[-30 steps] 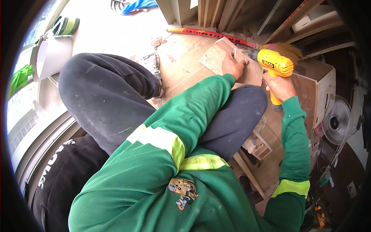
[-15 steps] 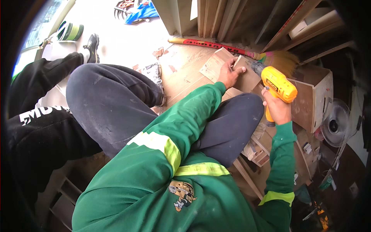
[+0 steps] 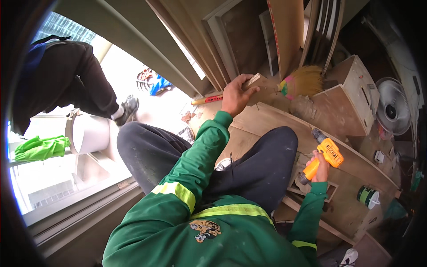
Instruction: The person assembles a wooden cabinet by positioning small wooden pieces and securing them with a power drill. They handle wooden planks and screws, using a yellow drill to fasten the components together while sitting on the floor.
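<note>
My left hand [image 3: 235, 94] reaches far forward in a green sleeve and grips the edge of a small wooden piece [image 3: 253, 81] lying on a plywood board [image 3: 271, 118]. My right hand [image 3: 321, 165] is closed around the handle of a yellow and orange cordless drill [image 3: 324, 155], held low at my right side with its bit pointing up and to the left, away from the wood. My knees in dark trousers lie between the two hands.
Another person's dark legs and shoe [image 3: 126, 107] stand at upper left beside a white bucket [image 3: 86, 132]. Green gloves [image 3: 38, 147] lie at left. A broom [image 3: 302, 82], a wooden box [image 3: 351, 95], a fan [image 3: 393, 111], a tape roll [image 3: 367, 196] and leaning boards [image 3: 222, 40] surround me.
The view has swung upward. My left hand stayed on the wooden piece while my right hand pulled the drill back from it, down to my right side.
</note>
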The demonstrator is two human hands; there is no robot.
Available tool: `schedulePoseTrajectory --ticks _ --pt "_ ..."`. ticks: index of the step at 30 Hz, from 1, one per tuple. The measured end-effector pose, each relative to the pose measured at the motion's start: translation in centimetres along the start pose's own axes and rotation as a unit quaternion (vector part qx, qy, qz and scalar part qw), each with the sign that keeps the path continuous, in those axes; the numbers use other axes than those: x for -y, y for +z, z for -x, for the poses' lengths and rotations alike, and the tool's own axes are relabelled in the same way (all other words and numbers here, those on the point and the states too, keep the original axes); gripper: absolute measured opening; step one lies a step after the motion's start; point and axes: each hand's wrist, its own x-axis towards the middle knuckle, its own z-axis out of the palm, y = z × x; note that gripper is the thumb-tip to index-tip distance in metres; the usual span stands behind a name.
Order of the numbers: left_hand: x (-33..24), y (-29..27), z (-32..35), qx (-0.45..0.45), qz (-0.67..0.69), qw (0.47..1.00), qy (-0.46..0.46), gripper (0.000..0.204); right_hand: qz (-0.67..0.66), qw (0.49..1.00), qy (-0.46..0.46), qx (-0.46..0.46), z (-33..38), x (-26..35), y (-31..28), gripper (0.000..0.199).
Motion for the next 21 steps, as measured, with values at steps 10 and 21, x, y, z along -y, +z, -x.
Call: schedulePoseTrajectory --ticks 10,21 --pt "-4.9 -0.8 0.3 0.003 -0.193 0.952 0.236 0.031 -0.25 0.964 0.091 0.012 -6.6 -12.1 -3.3 0.016" --pt "-10.0 0.4 0.0 -0.034 -0.268 0.868 0.416 0.031 -0.266 0.963 0.03 0.041 -16.7 -22.3 -4.6 0.024"
